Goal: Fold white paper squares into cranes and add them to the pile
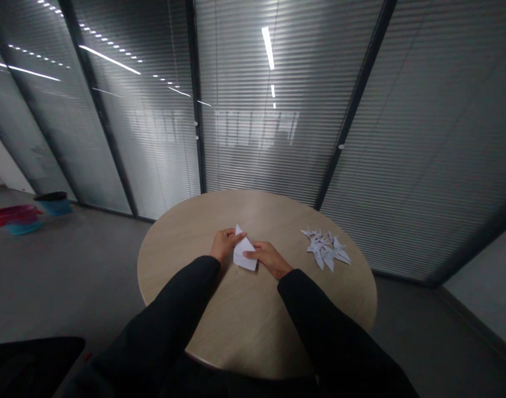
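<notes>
A white piece of folded paper [244, 258] with a pointed top is held between both hands above the round wooden table [261, 207]. My left hand [225, 242] grips its upper left edge, thumb across the paper near the tip. On the right side, my right hand [268, 256] pinches the paper, its thumb lying on the front face. Some fingers are hidden behind the sheet. To the right on the tabletop lies a pile of several folded white paper pieces [326, 250] with pointed ends, apart from both hands.
Behind the table stands a glass partition with blinds [257, 110] and dark frames. Red and blue basins [16, 215] and a dark-rimmed blue bucket [54, 204] sit on the floor at the far left. A black object [33, 362] is at the lower left.
</notes>
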`<move>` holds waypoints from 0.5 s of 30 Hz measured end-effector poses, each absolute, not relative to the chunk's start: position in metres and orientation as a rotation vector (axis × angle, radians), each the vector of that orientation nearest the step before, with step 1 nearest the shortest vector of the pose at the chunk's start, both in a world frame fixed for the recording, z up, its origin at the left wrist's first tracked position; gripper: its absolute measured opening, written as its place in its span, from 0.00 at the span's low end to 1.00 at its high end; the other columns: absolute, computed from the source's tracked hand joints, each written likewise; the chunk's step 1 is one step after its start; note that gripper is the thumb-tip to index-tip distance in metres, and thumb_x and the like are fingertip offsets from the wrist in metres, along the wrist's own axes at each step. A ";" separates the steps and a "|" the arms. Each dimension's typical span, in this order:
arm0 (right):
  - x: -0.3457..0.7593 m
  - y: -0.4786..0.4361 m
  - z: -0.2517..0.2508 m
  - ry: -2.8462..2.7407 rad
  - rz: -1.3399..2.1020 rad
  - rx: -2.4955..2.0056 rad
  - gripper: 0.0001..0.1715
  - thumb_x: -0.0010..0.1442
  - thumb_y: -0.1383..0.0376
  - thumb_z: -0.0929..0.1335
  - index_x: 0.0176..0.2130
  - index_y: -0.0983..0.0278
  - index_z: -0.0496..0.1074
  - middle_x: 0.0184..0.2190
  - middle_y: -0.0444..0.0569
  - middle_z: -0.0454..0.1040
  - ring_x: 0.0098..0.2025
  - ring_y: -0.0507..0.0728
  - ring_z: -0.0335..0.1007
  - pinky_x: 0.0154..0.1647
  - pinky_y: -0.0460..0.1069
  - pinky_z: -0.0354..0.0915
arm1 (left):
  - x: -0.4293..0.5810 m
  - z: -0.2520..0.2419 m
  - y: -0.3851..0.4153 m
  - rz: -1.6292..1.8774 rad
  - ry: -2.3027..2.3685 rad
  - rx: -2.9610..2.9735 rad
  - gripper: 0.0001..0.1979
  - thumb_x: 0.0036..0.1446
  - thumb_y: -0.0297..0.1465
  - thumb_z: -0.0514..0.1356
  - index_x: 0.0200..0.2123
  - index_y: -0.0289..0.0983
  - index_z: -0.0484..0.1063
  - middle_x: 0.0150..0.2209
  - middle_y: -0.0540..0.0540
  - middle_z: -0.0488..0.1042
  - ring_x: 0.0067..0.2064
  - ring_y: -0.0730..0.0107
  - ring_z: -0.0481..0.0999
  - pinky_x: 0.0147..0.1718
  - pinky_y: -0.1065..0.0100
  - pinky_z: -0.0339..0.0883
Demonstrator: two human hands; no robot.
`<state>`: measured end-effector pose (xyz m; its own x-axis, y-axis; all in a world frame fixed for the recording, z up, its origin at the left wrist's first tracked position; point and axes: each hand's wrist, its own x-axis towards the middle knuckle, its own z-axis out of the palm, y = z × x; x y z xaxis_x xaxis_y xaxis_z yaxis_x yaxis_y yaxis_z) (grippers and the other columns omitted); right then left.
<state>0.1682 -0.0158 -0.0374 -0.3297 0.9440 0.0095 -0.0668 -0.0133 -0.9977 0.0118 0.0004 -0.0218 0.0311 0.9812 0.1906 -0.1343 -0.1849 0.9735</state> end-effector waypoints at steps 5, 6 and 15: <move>0.170 -0.016 -0.036 -1.385 1.476 -0.974 0.26 0.36 0.59 0.78 0.36 0.68 0.76 0.32 0.51 0.79 0.33 0.56 0.74 0.38 0.51 0.66 | 0.014 -0.017 -0.004 1.311 0.946 1.247 0.20 0.31 0.40 0.73 0.21 0.32 0.72 0.19 0.48 0.70 0.21 0.74 0.67 0.21 0.71 0.57; 0.170 -0.016 -0.036 -1.389 1.479 -0.972 0.26 0.37 0.59 0.78 0.36 0.68 0.76 0.33 0.51 0.79 0.33 0.56 0.74 0.38 0.51 0.66 | 0.014 -0.017 -0.004 1.312 0.947 1.241 0.20 0.32 0.40 0.73 0.21 0.32 0.72 0.19 0.48 0.70 0.21 0.74 0.67 0.21 0.71 0.57; 0.169 -0.011 -0.042 -1.494 1.408 -0.997 0.25 0.40 0.56 0.77 0.36 0.68 0.75 0.33 0.52 0.79 0.33 0.57 0.74 0.38 0.52 0.66 | 0.012 -0.021 -0.002 1.335 0.978 1.254 0.19 0.31 0.40 0.73 0.21 0.32 0.72 0.18 0.49 0.70 0.19 0.76 0.65 0.19 0.71 0.56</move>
